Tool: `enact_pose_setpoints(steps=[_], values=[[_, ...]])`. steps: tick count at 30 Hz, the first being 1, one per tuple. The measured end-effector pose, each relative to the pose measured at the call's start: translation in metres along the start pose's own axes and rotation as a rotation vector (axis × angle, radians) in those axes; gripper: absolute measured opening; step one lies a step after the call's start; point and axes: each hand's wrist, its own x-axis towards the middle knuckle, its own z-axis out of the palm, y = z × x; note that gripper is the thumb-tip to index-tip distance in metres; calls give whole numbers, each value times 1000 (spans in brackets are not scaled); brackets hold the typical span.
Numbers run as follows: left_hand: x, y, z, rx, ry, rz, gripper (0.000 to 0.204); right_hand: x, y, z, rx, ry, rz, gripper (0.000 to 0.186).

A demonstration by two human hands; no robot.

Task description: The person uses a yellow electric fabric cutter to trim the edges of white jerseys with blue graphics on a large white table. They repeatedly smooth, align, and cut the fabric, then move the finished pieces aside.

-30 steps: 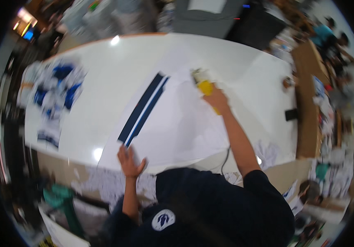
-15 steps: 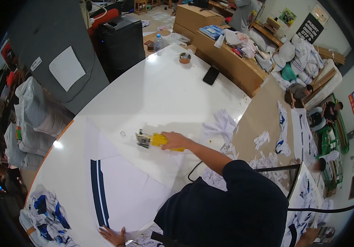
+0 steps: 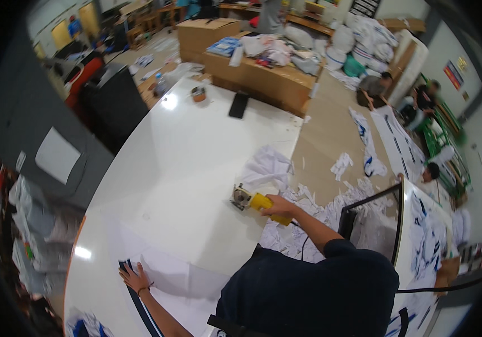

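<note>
Resting with the left hand (image 3: 134, 277), fingers spread, on the far end of a long navy-blue stripe (image 3: 141, 310) along a thin white fabric panel (image 3: 196, 281), laid over the near part of a glossy white table (image 3: 196, 151). Gripping with the right hand (image 3: 279, 206), fingers curled around the casing, a yellow handheld cutting machine (image 3: 262, 202) with a round metal head, well apart from the panel and near a crumpled, sheer white cloth (image 3: 267, 167). Farther off on the tabletop, a flat black phone (image 3: 238, 105) and a small round brown container (image 3: 198, 94). Beyond, a long brown cardboard box (image 3: 252, 81) piled with mixed fabrics (image 3: 274, 48).
</note>
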Motion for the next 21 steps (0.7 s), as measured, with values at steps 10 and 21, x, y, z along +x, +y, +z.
enact_pose_setpoints(steps=[10,21], values=[[53,191,-8,258,-203,-19,100,-31,7,27,-59,135,-4,68],[-109,171,14,-509,236,771,41,-24,-54,49,344,-53,47,40]])
